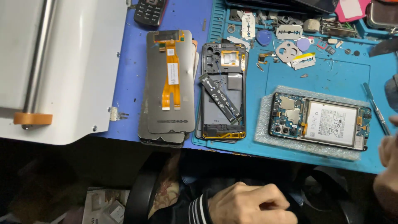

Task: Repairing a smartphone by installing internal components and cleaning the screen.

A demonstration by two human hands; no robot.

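My left hand (248,205) rests low in my lap below the bench edge, curled into a fist with nothing visible in it. At the right edge my right hand (387,166) grips the lower end of a thin metal tool (374,105), whose tip points up and left over the blue mat (331,70). Just left of that tool, an opened phone (319,120) with a white battery and bare circuit board lies on a white foam pad (269,139). A black phone frame (224,91) with a black flex strip lies mid-bench. A face-down display panel (170,83) with an orange flex cable lies beside it.
A white machine (62,62) with a metal bar fills the left. A dark keypad phone (151,10) sits at the top. Razor blades (289,32), small metal parts and round stickers are scattered along the mat's back edge. A pink item (350,8) lies top right.
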